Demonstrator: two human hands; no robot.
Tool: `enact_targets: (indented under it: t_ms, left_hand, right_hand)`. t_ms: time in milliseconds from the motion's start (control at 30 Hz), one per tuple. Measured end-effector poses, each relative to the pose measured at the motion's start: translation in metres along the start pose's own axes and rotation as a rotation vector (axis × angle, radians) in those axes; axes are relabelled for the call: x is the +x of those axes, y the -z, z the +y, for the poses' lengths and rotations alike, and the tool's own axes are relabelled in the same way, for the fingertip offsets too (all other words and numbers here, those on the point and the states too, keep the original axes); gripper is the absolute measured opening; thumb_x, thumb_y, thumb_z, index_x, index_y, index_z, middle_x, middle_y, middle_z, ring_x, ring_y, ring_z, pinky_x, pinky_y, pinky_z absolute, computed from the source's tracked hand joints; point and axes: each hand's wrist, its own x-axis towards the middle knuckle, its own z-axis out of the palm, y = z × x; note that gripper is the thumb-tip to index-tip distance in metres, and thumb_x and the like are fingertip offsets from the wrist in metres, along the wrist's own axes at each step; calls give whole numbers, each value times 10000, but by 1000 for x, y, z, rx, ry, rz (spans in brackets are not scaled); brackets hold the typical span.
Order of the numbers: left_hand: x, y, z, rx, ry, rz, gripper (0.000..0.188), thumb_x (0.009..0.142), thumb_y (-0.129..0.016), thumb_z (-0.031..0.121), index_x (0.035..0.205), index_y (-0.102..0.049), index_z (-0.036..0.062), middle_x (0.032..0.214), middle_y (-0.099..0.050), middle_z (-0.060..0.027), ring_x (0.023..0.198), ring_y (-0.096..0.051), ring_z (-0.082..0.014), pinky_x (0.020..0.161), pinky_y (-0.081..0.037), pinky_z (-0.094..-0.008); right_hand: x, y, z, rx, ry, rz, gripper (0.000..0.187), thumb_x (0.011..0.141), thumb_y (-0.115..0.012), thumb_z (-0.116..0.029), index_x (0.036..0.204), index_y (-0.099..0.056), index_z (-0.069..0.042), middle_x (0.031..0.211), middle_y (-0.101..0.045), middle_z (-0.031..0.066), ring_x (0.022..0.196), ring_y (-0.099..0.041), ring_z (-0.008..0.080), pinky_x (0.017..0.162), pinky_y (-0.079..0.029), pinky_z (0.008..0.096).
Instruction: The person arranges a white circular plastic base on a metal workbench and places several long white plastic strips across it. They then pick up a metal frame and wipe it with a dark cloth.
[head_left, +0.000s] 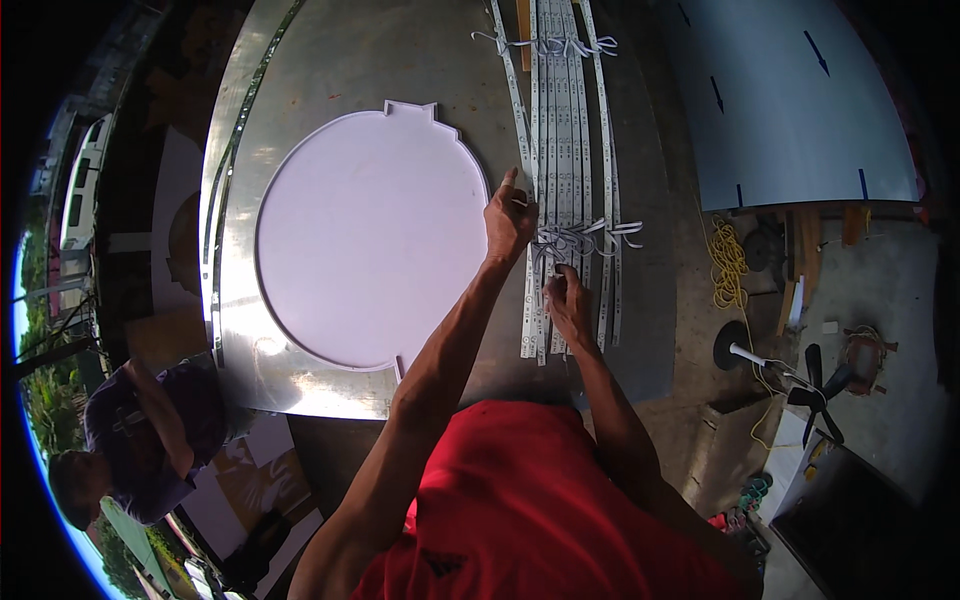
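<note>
Several long white strips with small dark marks, looking like LED light strips [563,150], lie side by side on the metal table [400,45]. Thin pale ties [570,240] wrap them near the far end and again nearer me. My left hand [510,222] is beside the left edge of the bundle, its index finger pointing away and the other fingers curled; what they hold, if anything, is hidden. Over the near end of the strips, my right hand [570,310] pinches at the near tie. Left of my hands lies a large round white panel [370,240] with a raised rim and notched tabs.
A long thin strip [240,130] runs along the table's left edge. Another person [150,430] is at the lower left. Right of the table are a pale blue sheet [800,100] with arrows, a yellow cord [728,262] and a standing fan [820,393].
</note>
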Motion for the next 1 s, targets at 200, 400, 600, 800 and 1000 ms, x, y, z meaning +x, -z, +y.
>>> enact_targets:
  t_ms: [200, 400, 600, 800, 1000]
  left_hand:
    - [-3, 4, 3, 59, -58, 2, 503, 707, -615, 33, 1203, -619, -50, 767, -602, -141, 669, -590, -245, 671, -507, -342]
    - [-9, 7, 16, 172, -149, 85, 451, 682, -572, -23, 1126, -651, -44, 734, -579, -160, 686, -589, -312, 669, -502, -390]
    - [-9, 6, 2, 199, -190, 28, 406, 701, -604, 1, 1101, -663, -34, 807, -600, -199, 717, -606, -341, 692, -517, -392]
    - [-6, 12, -22, -344, 109, -100, 318, 798, -612, 57, 1085, -648, -76, 907, -652, -132, 847, -656, -214, 756, -508, -317]
    - [-2, 24, -2, -464, 287, -266, 286, 801, -591, 72, 1056, -666, -37, 898, -671, -83, 800, -614, -160, 705, -479, -271]
  right_hand:
    - [-4, 25, -35, 350, -241, -186, 255, 1002, -466, -229, 1061, -580, -9, 748, -645, 103, 530, -602, 144, 469, -455, 315]
    - [-13, 23, -33, 814, -333, -291, 323, 1029, -449, -268, 1044, -595, 20, 830, -648, 90, 565, -598, 127, 492, -463, 278]
    - [-14, 28, -37, -10, -19, -78, 337, 994, -507, -267, 806, -600, -4, 670, -616, 131, 524, -593, 241, 515, -460, 355]
    - [51, 49, -38, 118, 74, 163, 303, 982, -556, -290, 1013, -650, -4, 722, -656, 128, 623, -651, 231, 604, -506, 338]
    - [181, 13, -42, 636, -208, -136, 321, 966, -589, -289, 1162, -621, -38, 972, -682, 64, 756, -656, 151, 675, -544, 284]
